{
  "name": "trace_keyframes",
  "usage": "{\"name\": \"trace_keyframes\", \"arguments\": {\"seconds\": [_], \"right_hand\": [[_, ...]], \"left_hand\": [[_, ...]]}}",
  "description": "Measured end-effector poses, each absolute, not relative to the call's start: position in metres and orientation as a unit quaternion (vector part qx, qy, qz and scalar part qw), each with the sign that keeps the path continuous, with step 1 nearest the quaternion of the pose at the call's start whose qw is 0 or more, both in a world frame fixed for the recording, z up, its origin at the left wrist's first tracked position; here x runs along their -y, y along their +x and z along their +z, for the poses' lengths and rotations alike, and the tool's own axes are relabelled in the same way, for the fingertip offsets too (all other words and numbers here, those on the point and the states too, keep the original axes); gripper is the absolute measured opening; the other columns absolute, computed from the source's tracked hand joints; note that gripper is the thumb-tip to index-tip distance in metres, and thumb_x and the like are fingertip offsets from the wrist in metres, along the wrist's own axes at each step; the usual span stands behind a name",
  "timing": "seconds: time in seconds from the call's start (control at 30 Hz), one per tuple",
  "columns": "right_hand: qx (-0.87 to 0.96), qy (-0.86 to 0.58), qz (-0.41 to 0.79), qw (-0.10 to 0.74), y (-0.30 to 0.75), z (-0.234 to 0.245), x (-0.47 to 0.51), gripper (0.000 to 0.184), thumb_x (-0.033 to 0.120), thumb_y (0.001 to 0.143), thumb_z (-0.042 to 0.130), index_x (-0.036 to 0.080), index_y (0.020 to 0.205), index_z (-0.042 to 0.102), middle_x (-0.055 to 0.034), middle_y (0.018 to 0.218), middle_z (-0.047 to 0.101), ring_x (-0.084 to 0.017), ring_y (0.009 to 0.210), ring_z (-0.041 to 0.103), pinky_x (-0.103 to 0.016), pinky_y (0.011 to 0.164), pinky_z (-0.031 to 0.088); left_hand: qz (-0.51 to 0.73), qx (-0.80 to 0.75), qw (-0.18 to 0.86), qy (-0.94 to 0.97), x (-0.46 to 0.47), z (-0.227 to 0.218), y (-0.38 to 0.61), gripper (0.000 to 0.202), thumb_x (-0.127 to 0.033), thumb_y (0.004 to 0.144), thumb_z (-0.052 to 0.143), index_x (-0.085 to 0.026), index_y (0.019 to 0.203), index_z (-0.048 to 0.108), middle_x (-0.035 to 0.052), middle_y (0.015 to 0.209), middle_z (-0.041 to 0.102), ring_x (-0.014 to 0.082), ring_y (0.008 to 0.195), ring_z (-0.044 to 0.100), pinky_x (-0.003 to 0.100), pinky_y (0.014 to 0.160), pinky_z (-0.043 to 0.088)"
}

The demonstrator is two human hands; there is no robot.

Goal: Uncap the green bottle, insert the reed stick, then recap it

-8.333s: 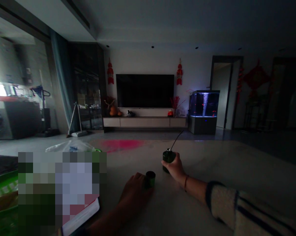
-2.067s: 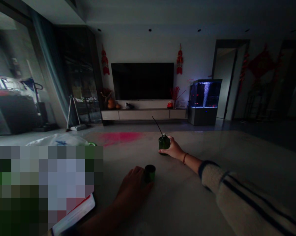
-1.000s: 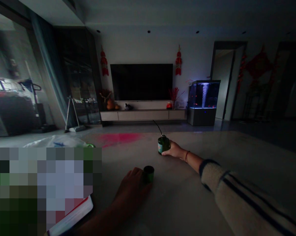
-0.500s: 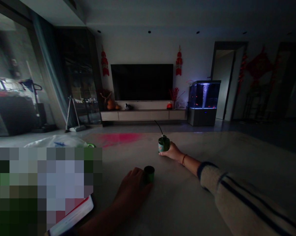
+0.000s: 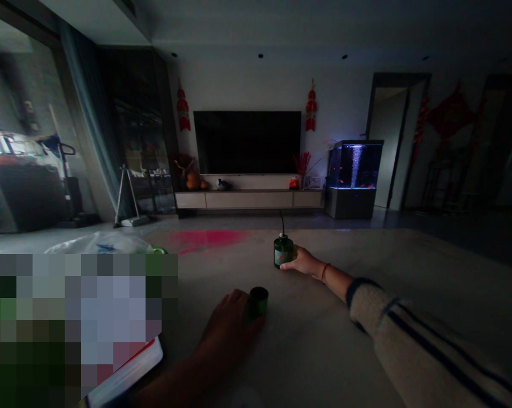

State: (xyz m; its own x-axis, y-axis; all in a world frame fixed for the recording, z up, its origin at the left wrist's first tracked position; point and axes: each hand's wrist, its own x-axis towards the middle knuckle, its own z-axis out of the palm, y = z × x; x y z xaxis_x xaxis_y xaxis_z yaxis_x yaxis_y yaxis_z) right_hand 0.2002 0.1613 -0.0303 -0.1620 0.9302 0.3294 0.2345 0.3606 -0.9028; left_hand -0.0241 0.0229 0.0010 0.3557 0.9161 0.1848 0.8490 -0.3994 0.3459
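I log the right hand (image 5: 301,263) half-closed, holding a green bottle (image 5: 283,250) upright on the pale tabletop (image 5: 324,345), a thin black stem rising from it. The left hand (image 5: 228,324), loosely curled, rests against a small dark green cup (image 5: 259,301); whether it grips, I cannot tell.

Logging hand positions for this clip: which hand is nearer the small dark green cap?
Left. The left hand rests against the left side of the small dark green cap. The right hand is apart from it, farther forward, holding a green bottle.
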Motion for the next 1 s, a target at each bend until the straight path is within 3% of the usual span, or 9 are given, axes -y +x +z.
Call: {"name": "trace_keyframes", "arguments": {"seconds": [0.77,0.9,1.0], "right_hand": [[0.696,-0.454,0.344,0.437,0.200,-0.028,-0.156,0.041,0.020,0.051,0.073,0.014,0.088,0.057,-0.0081,0.093,0.064,-0.019,0.086,0.060,-0.035,0.083,0.044],[0.714,-0.435,0.350,0.422,0.200,-0.021,-0.160,0.054,0.027,0.048,0.075,0.015,0.096,0.053,-0.0079,0.095,0.062,-0.020,0.089,0.059,-0.036,0.081,0.045],[0.685,-0.492,0.252,0.474,0.206,-0.005,-0.163,0.071,0.037,0.047,0.075,0.015,0.108,0.048,-0.0116,0.106,0.056,-0.022,0.099,0.053,-0.038,0.086,0.041]], "left_hand": [[0.174,-0.550,0.099,0.811,-0.022,0.002,-0.023,0.033,-0.041,0.070,0.045,-0.017,0.090,0.053,0.0074,0.101,0.054,0.0224,0.093,0.048,0.033,0.080,0.037],[0.171,-0.546,0.104,0.814,-0.022,0.002,-0.024,0.031,-0.041,0.071,0.044,-0.019,0.090,0.053,0.0067,0.101,0.054,0.0221,0.094,0.048,0.033,0.081,0.037],[0.179,-0.546,0.101,0.812,-0.024,-0.002,-0.024,0.033,-0.042,0.070,0.045,-0.018,0.091,0.053,0.0068,0.101,0.054,0.0219,0.093,0.048,0.034,0.080,0.037]]}}
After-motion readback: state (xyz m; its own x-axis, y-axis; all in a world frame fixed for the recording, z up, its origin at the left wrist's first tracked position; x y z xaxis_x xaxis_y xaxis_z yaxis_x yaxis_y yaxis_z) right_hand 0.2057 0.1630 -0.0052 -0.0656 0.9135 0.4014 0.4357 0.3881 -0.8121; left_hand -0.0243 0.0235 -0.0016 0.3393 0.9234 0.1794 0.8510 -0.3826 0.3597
